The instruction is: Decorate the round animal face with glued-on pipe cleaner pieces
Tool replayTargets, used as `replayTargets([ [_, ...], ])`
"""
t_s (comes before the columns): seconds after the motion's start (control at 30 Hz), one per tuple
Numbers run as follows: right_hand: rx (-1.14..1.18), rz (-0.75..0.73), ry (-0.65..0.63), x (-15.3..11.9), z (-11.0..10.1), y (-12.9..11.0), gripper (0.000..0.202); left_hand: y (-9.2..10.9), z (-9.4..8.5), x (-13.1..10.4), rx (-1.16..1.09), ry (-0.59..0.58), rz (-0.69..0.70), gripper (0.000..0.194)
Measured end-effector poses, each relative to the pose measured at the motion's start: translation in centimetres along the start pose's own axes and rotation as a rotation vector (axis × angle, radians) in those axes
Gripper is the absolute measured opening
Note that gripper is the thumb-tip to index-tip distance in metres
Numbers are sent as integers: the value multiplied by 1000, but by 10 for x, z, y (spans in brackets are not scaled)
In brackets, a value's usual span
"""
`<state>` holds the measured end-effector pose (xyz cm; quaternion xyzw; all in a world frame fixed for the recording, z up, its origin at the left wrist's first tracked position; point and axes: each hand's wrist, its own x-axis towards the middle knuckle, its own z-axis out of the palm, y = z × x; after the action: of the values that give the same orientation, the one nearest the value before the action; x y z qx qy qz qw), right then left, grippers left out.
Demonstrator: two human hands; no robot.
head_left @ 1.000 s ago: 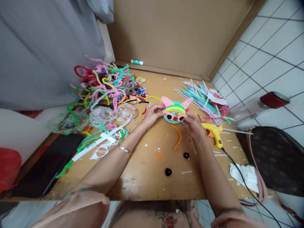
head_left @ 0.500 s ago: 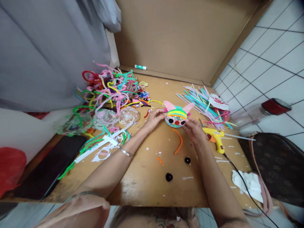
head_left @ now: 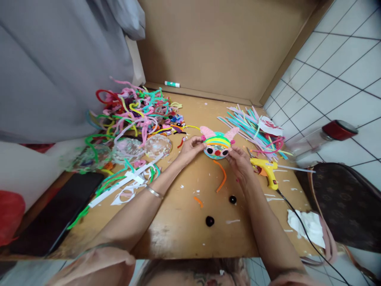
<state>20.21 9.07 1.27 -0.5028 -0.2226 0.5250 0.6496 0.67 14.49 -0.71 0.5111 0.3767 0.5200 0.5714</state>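
Between my two hands is a small round animal-face craft (head_left: 218, 140) made of pipe cleaners, with pink ears, coloured stripes, black eyes and a red nose. My left hand (head_left: 192, 149) pinches its left edge, and my right hand (head_left: 239, 161) pinches its lower right edge. Below it a curved orange pipe cleaner (head_left: 221, 176) lies on the wooden table (head_left: 178, 230). A shorter orange piece (head_left: 198, 202) rests nearer to me. Two black round pieces, one at the right (head_left: 232, 199) and one lower down (head_left: 210, 221), sit on the tabletop.
A tangled heap of pipe cleaners (head_left: 139, 107) and clear plastic domes (head_left: 157, 145) fill the left. Straight pipe cleaners (head_left: 247, 123), a yellow glue gun (head_left: 269, 172) with its cord, a tissue (head_left: 306, 227) and a brown bag (head_left: 348, 206) are at the right. A black phone (head_left: 56, 214) lies left.
The whole view has shifted slightly, so things appear a little further left. Both hands keep their hold on the animal-face craft.
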Motion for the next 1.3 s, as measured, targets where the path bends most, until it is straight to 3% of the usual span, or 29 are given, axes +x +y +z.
replayTargets([
  [0.33, -22, -28, -144, 0, -1, 2, 33, 7, 0, -2, -36, 14, -19, 33],
  [0.73, -67, -4, -100, -6, 1, -4, 44, 3, -1, 1, -46, 7, -21, 34],
  [1.3, -66, -8, -49, -2, -1, 0, 41, 0, 1, 1, -28, 22, 1, 36],
])
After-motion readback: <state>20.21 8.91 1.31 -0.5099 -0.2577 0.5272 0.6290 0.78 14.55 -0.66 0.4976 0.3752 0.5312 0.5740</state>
